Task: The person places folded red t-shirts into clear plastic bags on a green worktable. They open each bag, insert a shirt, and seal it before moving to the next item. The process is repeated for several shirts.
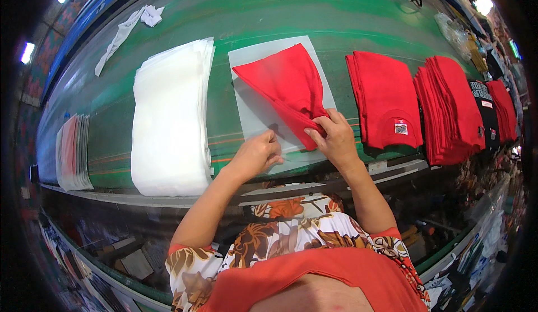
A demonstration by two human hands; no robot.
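A folded red T-shirt lies askew on a translucent plastic sheet or bag in front of me. My right hand pinches the shirt's near right edge between thumb and fingers, and the cloth bunches there. Over the near left part of the plastic, my left hand is closed with its fingers curled in. What it grips, if anything, is hidden. Left of the plastic stands a tall stack of white translucent sheets or bags. A pile of folded red T-shirts sits to the right, collar labels facing up.
Further right are more red shirts and a black printed garment. Several clear-wrapped items stack at the far left of the green table. White scraps lie at the back left, crumpled clear plastic at the back right.
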